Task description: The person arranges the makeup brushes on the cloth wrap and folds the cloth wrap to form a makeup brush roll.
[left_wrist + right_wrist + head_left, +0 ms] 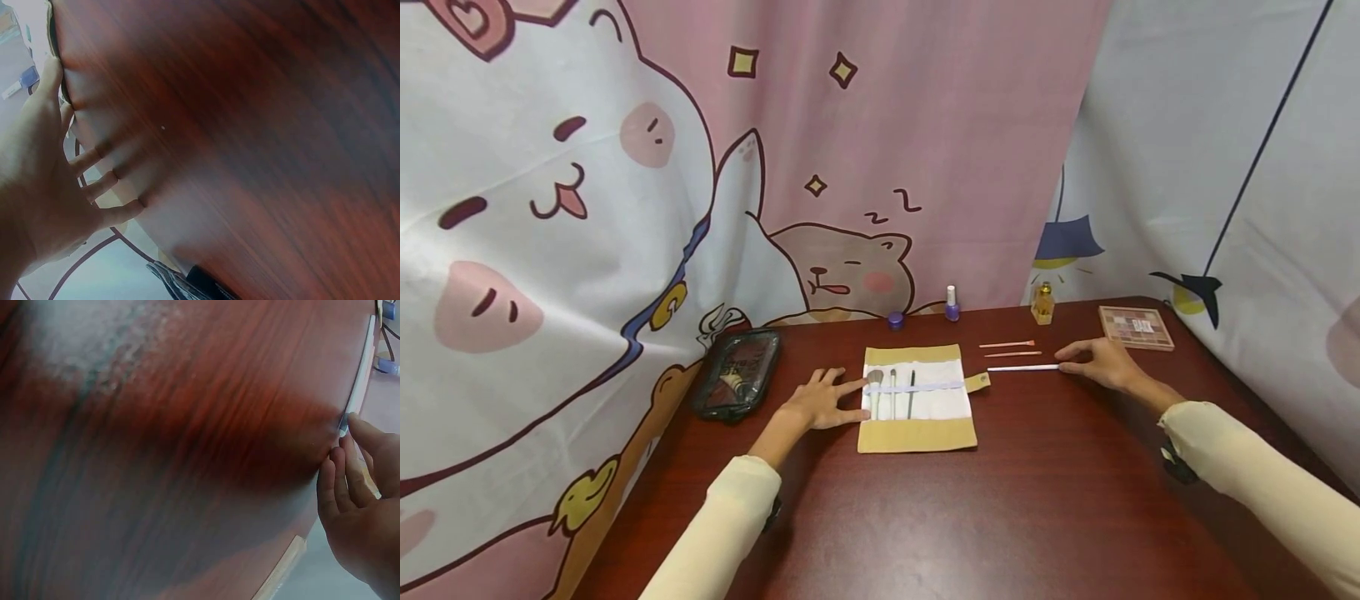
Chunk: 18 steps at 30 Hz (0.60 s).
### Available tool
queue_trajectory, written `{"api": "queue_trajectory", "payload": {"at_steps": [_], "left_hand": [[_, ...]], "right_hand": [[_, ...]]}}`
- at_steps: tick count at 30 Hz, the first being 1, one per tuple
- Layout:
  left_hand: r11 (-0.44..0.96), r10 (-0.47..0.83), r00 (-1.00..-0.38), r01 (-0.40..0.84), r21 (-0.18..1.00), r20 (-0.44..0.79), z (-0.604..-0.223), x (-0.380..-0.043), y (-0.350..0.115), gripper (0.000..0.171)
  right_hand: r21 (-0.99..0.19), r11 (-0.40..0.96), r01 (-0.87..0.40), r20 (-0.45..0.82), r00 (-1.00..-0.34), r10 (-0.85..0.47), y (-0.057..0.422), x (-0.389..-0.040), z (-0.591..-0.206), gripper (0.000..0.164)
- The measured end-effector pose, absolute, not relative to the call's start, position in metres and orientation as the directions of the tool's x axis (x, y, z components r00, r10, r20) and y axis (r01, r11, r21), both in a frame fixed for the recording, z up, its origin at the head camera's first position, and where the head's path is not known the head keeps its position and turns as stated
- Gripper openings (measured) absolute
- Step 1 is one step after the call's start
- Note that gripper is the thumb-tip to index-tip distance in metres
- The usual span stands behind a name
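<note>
A tan and white brush roll (917,435) lies spread open on the dark red table, with several makeup brushes (892,396) tucked under its band. My left hand (822,402) rests at the roll's left edge, fingers spread, thumb and index finger touching that edge. In the left wrist view, the left hand (47,169) has its thumb against the roll's side. Over to the right, my right hand (1103,364) pinches the right end of a slim white stick (1022,367) lying on the table. Thumb and fingertips of the right hand (365,494) partly cover that end.
Two thin pink brushes (1007,344) lie behind the white stick. Along the back stand a purple nail polish bottle (952,308), a small purple jar (895,320) and a yellow bottle (1042,307). An eyeshadow palette (1137,327) lies far right, a black-edged clear pouch (737,373) far left.
</note>
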<state>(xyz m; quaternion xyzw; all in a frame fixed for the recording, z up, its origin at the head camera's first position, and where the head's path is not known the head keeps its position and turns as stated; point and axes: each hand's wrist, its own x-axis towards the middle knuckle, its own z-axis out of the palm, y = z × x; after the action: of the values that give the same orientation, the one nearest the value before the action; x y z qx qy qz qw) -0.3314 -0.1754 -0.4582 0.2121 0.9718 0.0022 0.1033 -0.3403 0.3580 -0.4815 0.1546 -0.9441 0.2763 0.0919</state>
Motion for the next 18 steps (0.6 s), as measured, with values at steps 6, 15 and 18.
{"api": "queue_trajectory", "payload": {"at_steps": [6, 15, 18], "left_hand": [[0.911, 0.41, -0.89, 0.408, 0.053, -0.198, -0.461, -0.3338, -0.1751, 0.081], [0.912, 0.407, -0.889, 0.407, 0.047, -0.209, -0.4637, -0.3357, -0.176, 0.08], [0.914, 0.403, -0.889, 0.404, 0.044, -0.215, -0.4637, -0.3355, -0.1767, 0.081]], "right_hand": [[-0.472, 0.802, -0.364, 0.254, -0.928, -0.272, 0.3548, -0.3436, -0.4829, 0.012], [-0.428, 0.797, -0.425, 0.284, -0.901, -0.328, 0.3582, -0.3413, -0.4818, 0.007], [-0.436, 0.786, -0.439, 0.298, -0.894, -0.334, 0.3604, -0.3383, -0.4765, 0.007]]}}
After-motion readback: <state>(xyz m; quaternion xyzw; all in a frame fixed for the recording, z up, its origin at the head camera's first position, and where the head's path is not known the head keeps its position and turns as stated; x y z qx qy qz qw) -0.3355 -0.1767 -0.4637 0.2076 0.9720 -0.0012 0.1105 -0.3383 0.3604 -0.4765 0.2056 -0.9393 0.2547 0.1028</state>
